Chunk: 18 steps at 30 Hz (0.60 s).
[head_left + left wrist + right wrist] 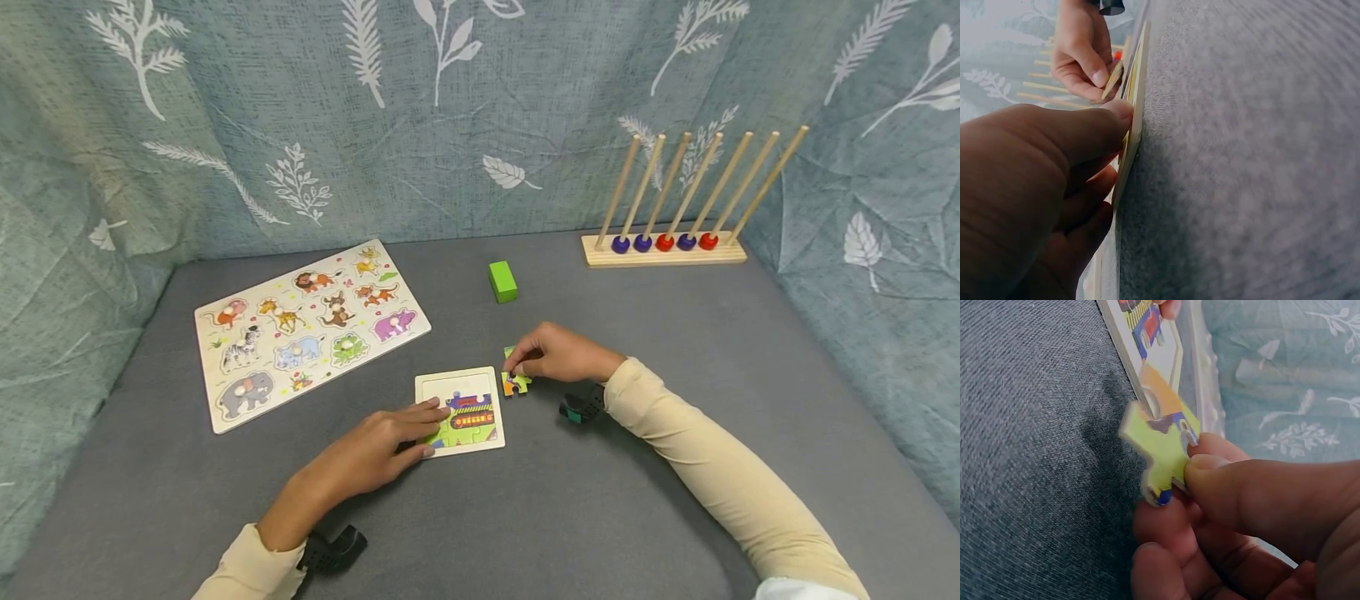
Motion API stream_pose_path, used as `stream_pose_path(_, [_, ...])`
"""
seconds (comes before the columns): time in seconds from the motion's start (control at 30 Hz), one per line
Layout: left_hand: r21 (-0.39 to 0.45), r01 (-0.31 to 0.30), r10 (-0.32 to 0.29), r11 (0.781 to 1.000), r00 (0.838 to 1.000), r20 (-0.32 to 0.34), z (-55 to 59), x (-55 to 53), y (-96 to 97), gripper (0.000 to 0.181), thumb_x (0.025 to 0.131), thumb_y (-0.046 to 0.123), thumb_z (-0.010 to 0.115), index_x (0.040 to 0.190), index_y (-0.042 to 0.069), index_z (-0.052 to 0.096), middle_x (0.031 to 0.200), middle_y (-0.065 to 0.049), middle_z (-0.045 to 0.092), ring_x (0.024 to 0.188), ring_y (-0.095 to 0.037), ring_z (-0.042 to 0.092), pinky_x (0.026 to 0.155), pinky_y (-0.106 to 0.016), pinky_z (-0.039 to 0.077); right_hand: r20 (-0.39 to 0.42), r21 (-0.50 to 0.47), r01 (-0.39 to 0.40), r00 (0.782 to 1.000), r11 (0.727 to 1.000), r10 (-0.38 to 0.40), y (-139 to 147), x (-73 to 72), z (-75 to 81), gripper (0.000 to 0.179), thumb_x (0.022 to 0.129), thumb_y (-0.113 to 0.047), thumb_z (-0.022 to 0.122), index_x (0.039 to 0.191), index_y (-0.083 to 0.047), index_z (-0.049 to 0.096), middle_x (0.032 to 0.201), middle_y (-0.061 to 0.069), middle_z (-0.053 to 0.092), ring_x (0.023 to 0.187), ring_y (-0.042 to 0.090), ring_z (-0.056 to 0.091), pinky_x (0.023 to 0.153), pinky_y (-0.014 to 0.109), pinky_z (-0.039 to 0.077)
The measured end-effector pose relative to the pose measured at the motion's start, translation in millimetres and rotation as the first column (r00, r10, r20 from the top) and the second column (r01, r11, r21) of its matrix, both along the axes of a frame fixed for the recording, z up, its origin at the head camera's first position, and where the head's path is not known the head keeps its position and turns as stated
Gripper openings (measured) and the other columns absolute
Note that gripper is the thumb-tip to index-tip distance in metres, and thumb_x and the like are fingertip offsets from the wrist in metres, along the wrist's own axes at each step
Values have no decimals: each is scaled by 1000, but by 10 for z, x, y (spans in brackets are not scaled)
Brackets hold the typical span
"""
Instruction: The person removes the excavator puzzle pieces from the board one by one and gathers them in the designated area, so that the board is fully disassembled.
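A small wooden jigsaw tray lies on the table, with puzzle pieces showing a colourful vehicle fitted in its lower and right parts; its upper strip is bare. My left hand rests at the tray's left side, fingers over the rim and thumb near the lower edge. In the left wrist view, the thumb touches the tray's edge. Just right of the tray, my right hand pinches a green and orange puzzle piece between thumb and fingers. That piece is tilted, and the fingers partly hide it.
An animal peg puzzle board lies at the left. A green block stands behind the tray. At the back right is a wooden peg stand with tall rods and several red and blue beads. A patterned curtain hangs behind the table.
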<state>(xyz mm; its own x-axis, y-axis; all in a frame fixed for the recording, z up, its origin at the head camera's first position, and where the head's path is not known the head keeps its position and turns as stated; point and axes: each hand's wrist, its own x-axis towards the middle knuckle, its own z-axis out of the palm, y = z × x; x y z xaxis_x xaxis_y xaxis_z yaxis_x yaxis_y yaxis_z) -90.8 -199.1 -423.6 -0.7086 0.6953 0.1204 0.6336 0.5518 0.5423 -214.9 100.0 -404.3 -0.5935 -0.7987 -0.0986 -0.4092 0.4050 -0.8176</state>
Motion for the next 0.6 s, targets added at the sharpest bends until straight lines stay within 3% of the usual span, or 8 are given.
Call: stream_pose_path(0.6, [-21, -10, 12, 1000, 999, 52, 17, -3, -3, 38, 94, 10, 65, 131, 0, 60, 140, -8, 53, 134, -26, 42, 102, -48, 40, 15, 13, -13, 1000, 1000, 12, 32, -2, -3, 18, 93, 3, 61, 106, 4, 73, 100, 9, 71, 82, 11, 63, 70, 25, 52])
